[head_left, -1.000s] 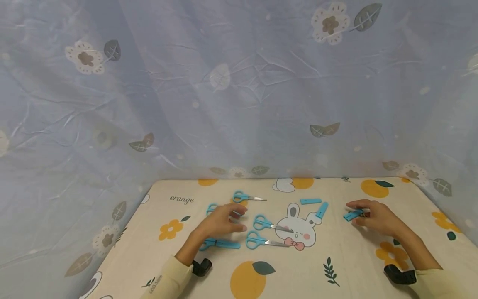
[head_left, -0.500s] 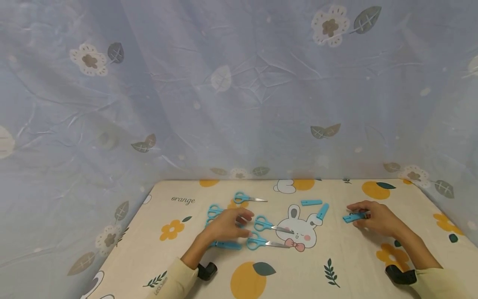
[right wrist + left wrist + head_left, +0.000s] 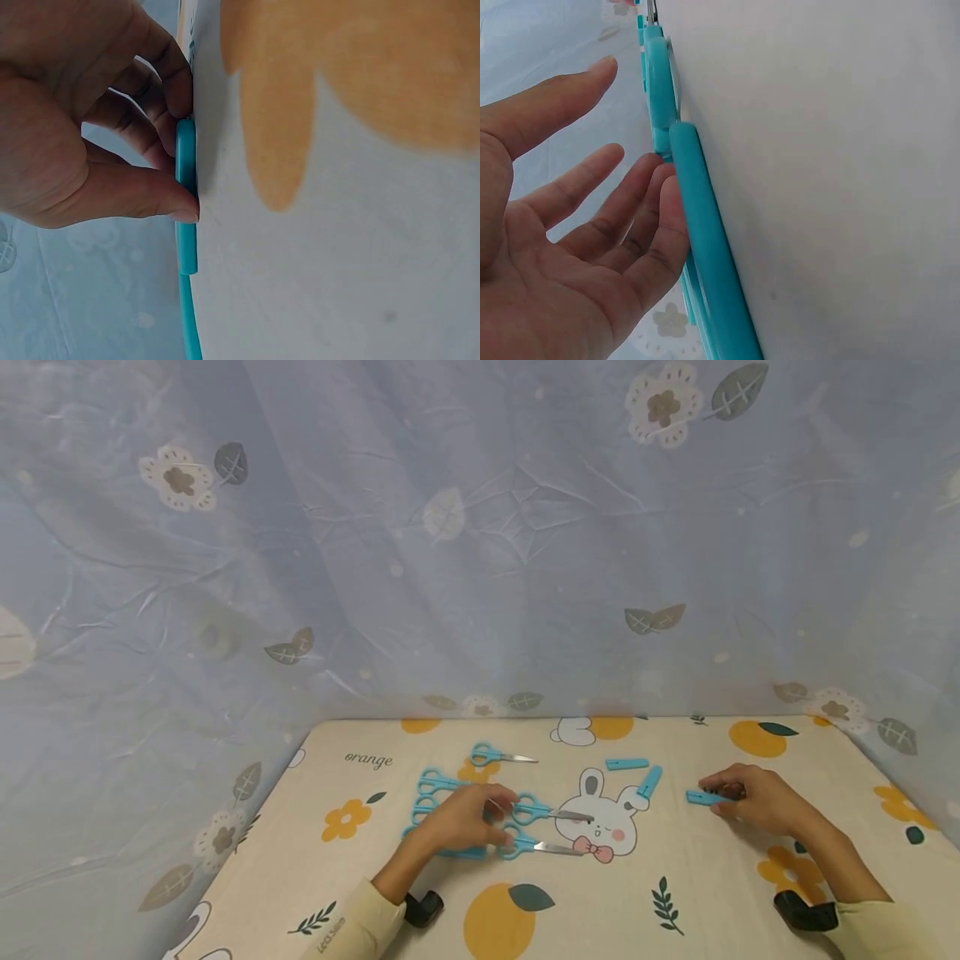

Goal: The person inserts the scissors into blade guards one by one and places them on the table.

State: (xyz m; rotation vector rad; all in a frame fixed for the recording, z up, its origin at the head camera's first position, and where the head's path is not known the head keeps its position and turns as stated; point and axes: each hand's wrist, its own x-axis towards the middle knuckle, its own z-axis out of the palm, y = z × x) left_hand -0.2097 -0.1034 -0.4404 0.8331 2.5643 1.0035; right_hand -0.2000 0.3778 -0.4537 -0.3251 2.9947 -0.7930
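Note:
My left hand (image 3: 468,818) is over the blue-handled scissors, its thumb and fingers apart and beside the handles of two bare-bladed pairs (image 3: 531,810), (image 3: 517,842). In the left wrist view that hand (image 3: 577,240) has spread, slightly bent fingers, the lower ones against a blue sheath (image 3: 709,240), with a scissor handle (image 3: 660,82) just beyond. My right hand (image 3: 765,802) pinches a blue sheath (image 3: 705,797) low at the cloth. The right wrist view shows this hand (image 3: 97,142) with thumb and fingers on the sheath (image 3: 186,247).
Two blue sheaths (image 3: 627,764), (image 3: 648,782) lie between the hands, toward the back. One bare-bladed pair of scissors (image 3: 486,755) lies behind my left hand, and several blue handles (image 3: 433,782) show left of it. A patterned curtain (image 3: 480,527) hangs behind the table.
My left hand has moved right, toward the handles of the bare-bladed scissors. The sheath at my right hand has turned a little and lies more level; that hand has barely moved.

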